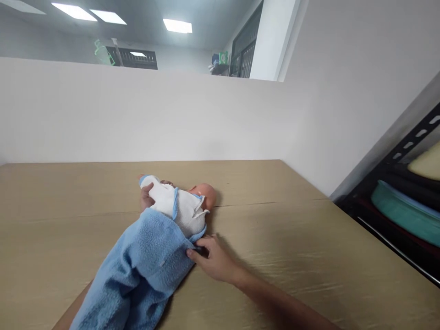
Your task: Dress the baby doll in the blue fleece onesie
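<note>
A baby doll (192, 201) in white clothes with blue trim lies on the wooden table (292, 256), its head toward the right. A blue towel (144, 270) drapes over my left forearm and reaches up to the doll's body. My left hand (147, 197) sticks out past the towel and closes on the doll's far side. My right hand (213, 261) pinches the towel's edge beside the doll, fingers together.
A white partition wall stands behind the table. At the right, a black metal shelf (405, 183) holds a teal item (402, 211) and a yellowish one (428, 162).
</note>
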`<state>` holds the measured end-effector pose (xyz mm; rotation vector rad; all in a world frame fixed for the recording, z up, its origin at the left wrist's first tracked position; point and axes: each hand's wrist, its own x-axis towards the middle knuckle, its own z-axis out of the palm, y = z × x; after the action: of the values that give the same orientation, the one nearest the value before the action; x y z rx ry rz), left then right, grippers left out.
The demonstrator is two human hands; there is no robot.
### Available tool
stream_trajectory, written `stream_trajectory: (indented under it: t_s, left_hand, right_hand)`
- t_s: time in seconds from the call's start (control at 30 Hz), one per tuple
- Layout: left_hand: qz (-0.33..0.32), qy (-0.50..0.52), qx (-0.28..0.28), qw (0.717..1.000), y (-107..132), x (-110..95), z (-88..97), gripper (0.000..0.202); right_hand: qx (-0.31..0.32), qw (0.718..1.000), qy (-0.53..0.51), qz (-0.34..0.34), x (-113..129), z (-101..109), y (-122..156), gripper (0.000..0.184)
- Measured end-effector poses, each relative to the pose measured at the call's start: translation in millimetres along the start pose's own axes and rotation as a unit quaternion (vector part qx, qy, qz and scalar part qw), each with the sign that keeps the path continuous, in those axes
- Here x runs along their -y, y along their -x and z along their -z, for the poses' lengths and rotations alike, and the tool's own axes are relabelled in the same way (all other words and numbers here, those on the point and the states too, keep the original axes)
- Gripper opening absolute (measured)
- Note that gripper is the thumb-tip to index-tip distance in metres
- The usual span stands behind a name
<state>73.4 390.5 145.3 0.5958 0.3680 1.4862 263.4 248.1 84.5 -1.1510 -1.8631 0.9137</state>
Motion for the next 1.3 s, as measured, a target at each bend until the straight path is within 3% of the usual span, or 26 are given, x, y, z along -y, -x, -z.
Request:
stream_trajectory:
  t_s: [0.13, 0.27, 0.53, 0.67, 0.87, 0.97, 1.07, 1.17, 1.23, 1.3]
  left_hand:
    - [0.025, 0.025, -0.019, 0.999, -8, 1, 15.9, 0.037]
    - [0.038, 0.021, -0.026, 0.999, -17, 3, 25.4, 0.03]
    - [0.053, 0.034, -0.03, 0.998, -26, 6, 36.5, 0.032]
    - [0.053, 0.039, -0.026, 0.997, -23, 4, 32.4, 0.034]
    - [0.02, 0.009, -0.016, 1.0, -15, -8, 4.9, 0.032]
    - [0.042, -0.031, -0.01, 0.999, -8, -17, -14.1, 0.029]
    - [0.05, -0.104, 0.018, 0.993, 3, -26, -31.7, 0.033]
    - [0.008, -0.21, 0.058, 0.976, 18, -31, -49.1, 0.036]
    - [-0.01, -0.281, 0.092, 0.955, 31, -32, -62.6, 0.034]
    - [-0.031, -0.371, 0.152, 0.916, 47, -30, -77.7, 0.03]
  right_hand:
    - [-0.054, 0.998, 0.016, 0.003, 6, 4, 2, 0.02]
    - [-0.104, 0.992, 0.07, 0.006, -4, 9, 3, 0.006]
    - [-0.209, 0.976, 0.039, -0.047, -37, 12, 5, 0.02]
    - [-0.218, 0.973, 0.044, -0.057, -43, 15, 6, 0.029]
    - [-0.215, 0.975, -0.021, -0.058, -40, 17, 6, 0.042]
    - [-0.222, 0.97, -0.062, -0.07, -18, 24, 2, 0.048]
    - [-0.196, 0.968, -0.135, -0.075, 16, 33, 0, 0.039]
    - [-0.143, 0.955, -0.245, -0.092, 48, 43, 3, 0.038]
    - [-0.118, 0.939, -0.301, -0.116, 62, 52, 8, 0.055]
    - [-0.09, 0.926, -0.339, -0.143, 73, 64, 15, 0.072]
